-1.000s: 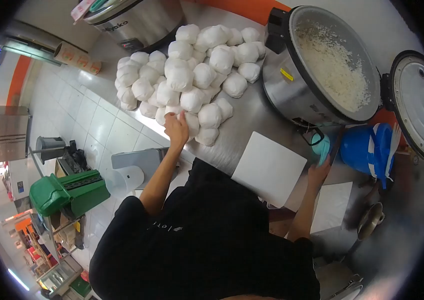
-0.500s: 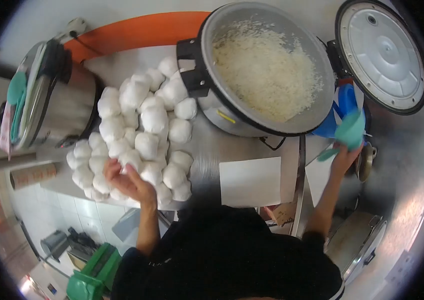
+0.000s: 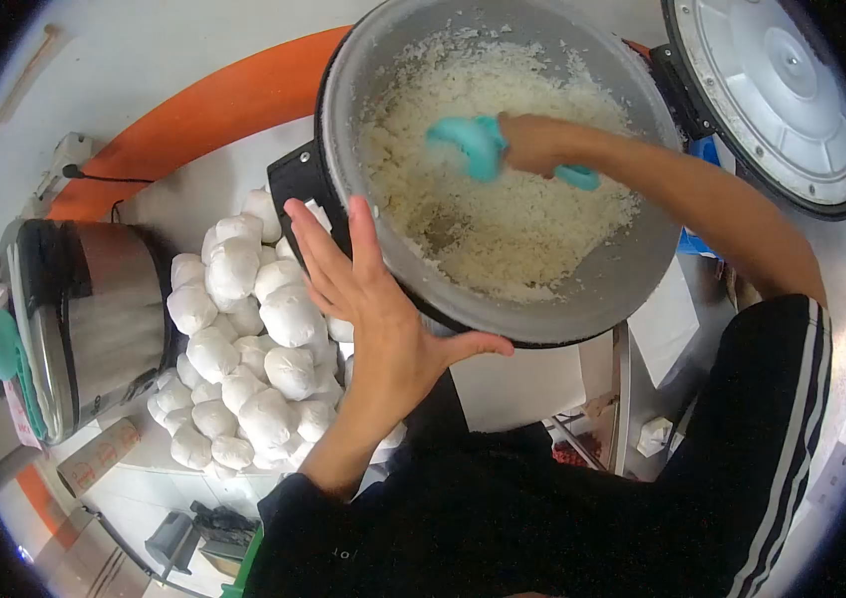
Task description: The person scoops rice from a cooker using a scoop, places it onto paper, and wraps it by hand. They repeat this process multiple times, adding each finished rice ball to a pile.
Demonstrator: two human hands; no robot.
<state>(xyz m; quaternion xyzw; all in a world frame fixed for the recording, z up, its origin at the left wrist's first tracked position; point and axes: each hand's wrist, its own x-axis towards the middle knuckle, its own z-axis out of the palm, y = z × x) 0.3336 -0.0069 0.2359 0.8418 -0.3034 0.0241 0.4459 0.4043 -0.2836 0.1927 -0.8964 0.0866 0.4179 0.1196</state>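
Note:
My right hand (image 3: 532, 145) is closed around a teal rice scoop (image 3: 468, 148), its head a little blurred, inside the large rice cooker (image 3: 587, 304). Part of the scoop's handle sticks out behind the hand. Cooked white rice (image 3: 512, 234) fills the bottom of the pot, with a hollow near its middle. My left hand (image 3: 378, 324) is open, fingers spread along the near left side of the cooker beside its black handle (image 3: 295, 184). The hand seems to rest against the rim. White round wrapped bundles (image 3: 268, 414) are piled just left of that hand.
The cooker's round metal lid (image 3: 792, 65) stands raised at the upper right. A second cooker (image 3: 119, 319) with another teal scoop (image 3: 6, 344) on it is at the left. A white sheet (image 3: 517, 389) lies below the pot; a cardboard tube (image 3: 99, 456) is lower left.
My right hand has brought the scoop from the right of the cooker into the rice. My left hand has moved from the white bundles to the cooker's side. The view has shifted.

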